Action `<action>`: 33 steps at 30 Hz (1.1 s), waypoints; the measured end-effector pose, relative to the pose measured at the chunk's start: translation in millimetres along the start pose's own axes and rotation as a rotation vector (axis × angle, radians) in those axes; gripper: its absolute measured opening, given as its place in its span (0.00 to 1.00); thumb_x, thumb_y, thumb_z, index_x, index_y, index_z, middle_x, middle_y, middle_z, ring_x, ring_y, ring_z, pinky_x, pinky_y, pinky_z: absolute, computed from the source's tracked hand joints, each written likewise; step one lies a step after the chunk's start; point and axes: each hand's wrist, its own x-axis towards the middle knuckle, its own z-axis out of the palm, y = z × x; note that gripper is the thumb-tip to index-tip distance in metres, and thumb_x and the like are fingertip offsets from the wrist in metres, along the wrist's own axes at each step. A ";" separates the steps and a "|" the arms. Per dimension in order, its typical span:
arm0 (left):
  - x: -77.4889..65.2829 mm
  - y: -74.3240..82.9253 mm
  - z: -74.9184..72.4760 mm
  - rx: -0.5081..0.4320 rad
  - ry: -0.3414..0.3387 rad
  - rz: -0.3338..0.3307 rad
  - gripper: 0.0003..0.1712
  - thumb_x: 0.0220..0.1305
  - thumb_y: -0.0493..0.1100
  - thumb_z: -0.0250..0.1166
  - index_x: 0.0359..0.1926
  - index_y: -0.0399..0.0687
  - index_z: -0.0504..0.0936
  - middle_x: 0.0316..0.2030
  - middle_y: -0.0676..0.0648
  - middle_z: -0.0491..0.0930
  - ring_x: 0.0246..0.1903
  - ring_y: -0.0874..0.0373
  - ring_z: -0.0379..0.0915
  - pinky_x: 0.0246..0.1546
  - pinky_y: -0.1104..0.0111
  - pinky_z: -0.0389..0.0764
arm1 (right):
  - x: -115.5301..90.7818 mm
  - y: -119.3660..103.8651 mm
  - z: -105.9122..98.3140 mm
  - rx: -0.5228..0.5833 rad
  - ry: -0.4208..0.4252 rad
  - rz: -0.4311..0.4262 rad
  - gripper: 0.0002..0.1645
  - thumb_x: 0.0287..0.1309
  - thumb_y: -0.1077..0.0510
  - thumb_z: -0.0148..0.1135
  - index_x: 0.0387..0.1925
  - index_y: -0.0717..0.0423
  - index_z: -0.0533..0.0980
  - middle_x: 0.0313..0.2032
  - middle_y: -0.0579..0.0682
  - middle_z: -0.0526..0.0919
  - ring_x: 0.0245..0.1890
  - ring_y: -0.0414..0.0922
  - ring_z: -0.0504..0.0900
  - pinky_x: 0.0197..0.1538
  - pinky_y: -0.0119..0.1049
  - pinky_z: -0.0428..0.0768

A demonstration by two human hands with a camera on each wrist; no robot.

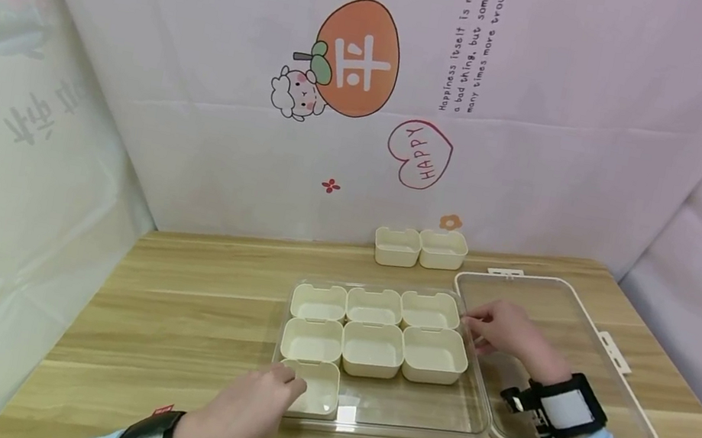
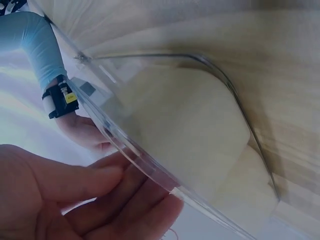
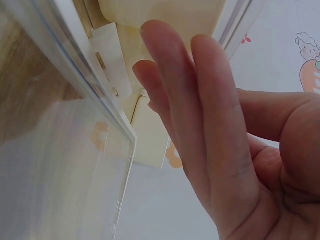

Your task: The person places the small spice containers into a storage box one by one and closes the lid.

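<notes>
Several cream boxes (image 1: 373, 351) sit in rows inside a clear tray (image 1: 408, 418). At the tray's front left corner is another cream box (image 1: 319, 388), and my left hand (image 1: 250, 407) reaches over the tray's side to its left rim. The left wrist view shows the thumb and loosely bent fingers (image 2: 155, 215) right at the clear wall, with box sides behind it. My right hand (image 1: 507, 329) is at the tray's right side, beside the back right box (image 1: 429, 311). Its fingers (image 3: 220, 105) extend straight in the right wrist view.
Two more cream boxes (image 1: 397, 248) stand side by side behind the tray, near the printed cloth (image 1: 230, 152). A clear lid (image 1: 584, 367) with a white rim and clips lies right of the tray, under my right forearm. Wood tabletop (image 1: 191, 301) extends to the left.
</notes>
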 end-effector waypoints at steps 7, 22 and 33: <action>12.4 -9.8 3.5 0.002 0.156 -0.026 0.05 0.50 0.32 0.63 0.26 0.45 0.79 0.21 0.53 0.73 0.21 0.63 0.68 0.18 0.74 0.70 | 1.0 1.4 2.4 0.028 -0.005 0.003 0.18 0.64 0.62 0.54 0.49 0.74 0.75 0.33 0.59 0.84 0.21 0.44 0.84 0.28 0.36 0.83; 51.0 -28.6 10.9 -0.020 0.340 -0.020 0.01 0.56 0.37 0.64 0.29 0.47 0.81 0.24 0.53 0.75 0.24 0.62 0.68 0.22 0.75 0.71 | 1.8 3.5 2.5 0.044 0.008 -0.009 0.17 0.63 0.63 0.54 0.48 0.73 0.76 0.31 0.57 0.84 0.21 0.44 0.84 0.28 0.36 0.83; 93.9 -46.5 14.3 -0.022 0.376 0.024 0.03 0.55 0.35 0.65 0.33 0.42 0.82 0.28 0.48 0.79 0.29 0.58 0.74 0.30 0.72 0.77 | -0.3 0.4 1.4 0.041 0.013 -0.005 0.17 0.63 0.63 0.54 0.48 0.74 0.76 0.30 0.57 0.84 0.21 0.44 0.84 0.28 0.36 0.83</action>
